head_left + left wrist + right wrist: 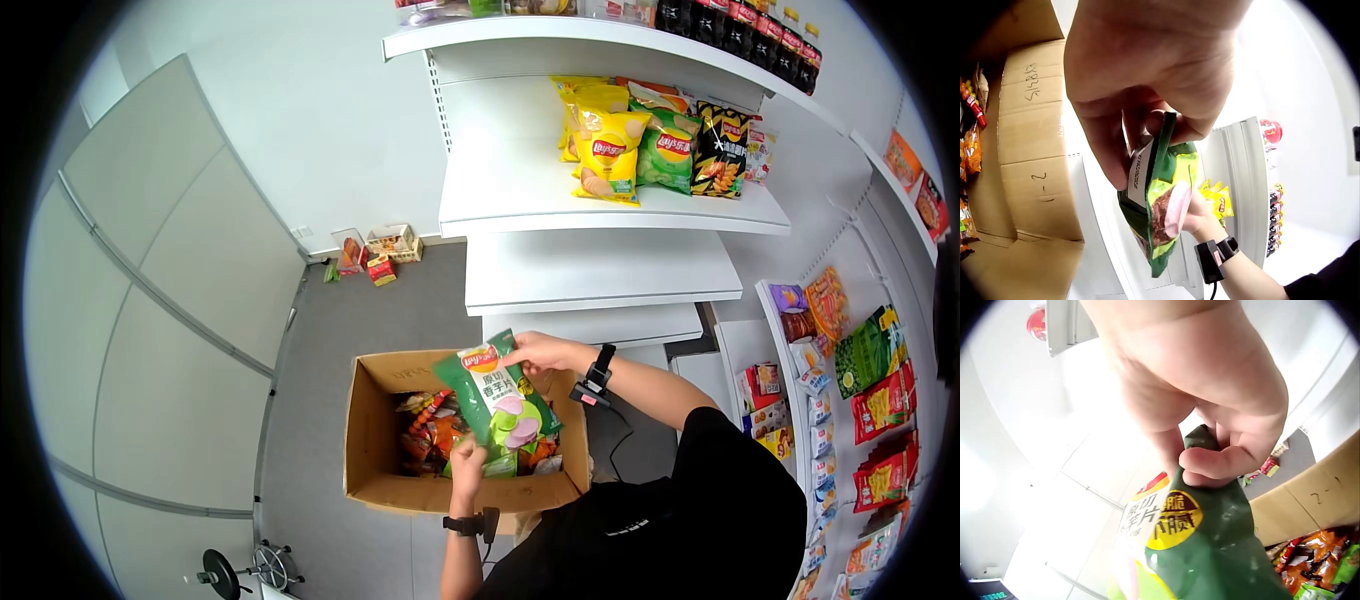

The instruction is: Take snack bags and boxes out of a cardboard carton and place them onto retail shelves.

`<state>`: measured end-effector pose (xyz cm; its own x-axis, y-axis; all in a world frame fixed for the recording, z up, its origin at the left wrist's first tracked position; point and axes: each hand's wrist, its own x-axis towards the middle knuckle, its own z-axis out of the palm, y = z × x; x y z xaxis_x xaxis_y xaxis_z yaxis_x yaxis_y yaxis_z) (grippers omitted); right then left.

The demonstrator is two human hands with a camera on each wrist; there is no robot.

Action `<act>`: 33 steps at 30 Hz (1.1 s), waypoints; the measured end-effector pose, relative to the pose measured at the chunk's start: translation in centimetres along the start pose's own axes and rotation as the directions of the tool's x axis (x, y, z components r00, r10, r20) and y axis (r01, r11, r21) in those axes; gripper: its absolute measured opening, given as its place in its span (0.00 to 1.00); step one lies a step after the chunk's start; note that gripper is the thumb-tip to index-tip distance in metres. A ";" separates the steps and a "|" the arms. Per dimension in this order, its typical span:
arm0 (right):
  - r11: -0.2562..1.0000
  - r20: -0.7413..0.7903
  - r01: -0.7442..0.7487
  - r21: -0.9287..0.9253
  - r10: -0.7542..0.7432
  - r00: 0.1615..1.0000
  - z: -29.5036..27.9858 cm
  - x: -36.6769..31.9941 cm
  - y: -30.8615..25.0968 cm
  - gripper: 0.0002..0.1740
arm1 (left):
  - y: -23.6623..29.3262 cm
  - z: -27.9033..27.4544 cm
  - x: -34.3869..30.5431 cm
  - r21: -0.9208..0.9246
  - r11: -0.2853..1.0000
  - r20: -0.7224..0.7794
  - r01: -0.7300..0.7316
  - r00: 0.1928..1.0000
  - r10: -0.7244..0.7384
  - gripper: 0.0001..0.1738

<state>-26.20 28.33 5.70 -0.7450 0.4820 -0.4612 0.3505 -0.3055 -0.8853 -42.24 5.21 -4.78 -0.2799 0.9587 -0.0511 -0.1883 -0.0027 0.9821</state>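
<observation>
A green bag of taro chips (497,392) is held between both hands over an open cardboard box (365,430). My left hand (467,463) pinches the bag's lower left edge between thumb and fingers. At the upper right corner, my right hand (541,354) grips the bag, its thumb on the printed front. The left wrist view shows the left hand (1154,75) on the bag's sealed edge, with the green bag (1163,200) seen edge-on. In the right wrist view the right hand's fingers (1210,464) curl over the green corner. Several snack packets (430,430) lie inside the box.
Ahead, a white shelf (520,195) bears yellow, green and black chip bags (608,150). Dark bottles (740,30) line the shelf above. Snack racks (870,400) stand at the right. Small boxes (380,262) lie on the floor by the wall, and a stool (235,572) stands at lower left.
</observation>
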 end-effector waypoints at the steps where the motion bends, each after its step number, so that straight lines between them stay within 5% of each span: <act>1: 0.997 -0.014 0.078 0.004 -0.078 0.997 0.2 -0.4 -0.8 0.17 | -0.1 -0.2 0.1 0.007 1.000 0.004 -0.022 1.000 0.022 0.12; 8: 0.887 -0.148 0.416 -0.199 -0.447 0.882 0.0 -3.3 -9.4 0.20 | 3.3 0.7 0.8 -0.208 0.978 -0.063 0.012 0.998 -0.026 0.03; 11: 0.764 -0.209 0.604 -0.225 -0.644 0.736 -1.9 -3.8 -14.4 0.20 | 2.2 -0.2 0.8 -0.221 0.975 -0.061 0.023 0.997 -0.038 0.04; 15: 0.634 -0.338 0.681 -0.366 -0.773 0.537 -4.6 -5.0 -22.4 0.18 | 0.7 -1.0 0.2 -0.205 0.976 -0.084 0.077 0.992 -0.096 0.06; 19: 0.636 -0.525 0.661 -0.397 -0.749 0.405 -8.7 -2.5 -27.6 0.14 | 0.6 -0.9 -0.3 -0.229 0.970 -0.106 0.077 0.989 -0.104 0.06; 21: 0.677 -0.627 0.557 -0.481 -0.710 0.321 -11.2 -0.2 -29.1 0.15 | 0.5 -1.2 -0.6 -0.231 0.968 -0.127 0.097 0.984 -0.129 0.04; 22: 0.639 -0.642 0.466 -0.613 -0.746 0.178 -14.7 3.0 -29.1 0.17 | 0.1 -1.4 -0.8 -0.222 0.971 -0.134 0.085 0.984 -0.117 0.04; 25: 0.748 -0.771 0.314 -0.585 -0.633 0.072 -15.2 3.8 -30.3 0.20 | 0.3 -1.8 -1.3 -0.238 0.967 -0.182 0.088 0.974 -0.134 0.05; 29: 0.846 -0.862 0.212 -0.489 -0.506 0.027 -17.2 6.0 -31.1 0.19 | 0.0 -2.5 -2.2 -0.318 0.940 -0.260 0.123 0.942 -0.211 0.03; 33: 0.839 -0.877 0.283 -0.465 -0.481 -0.014 -20.4 9.0 -31.3 0.18 | -0.7 -3.2 -2.9 -0.339 0.931 -0.341 0.133 0.905 -0.253 0.03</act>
<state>-32.29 58.92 28.06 0.3397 0.8600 0.3807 0.3469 0.2617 -0.9006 -44.27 1.57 -5.92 -0.5266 0.7715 -0.3569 -0.5314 0.0290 0.8466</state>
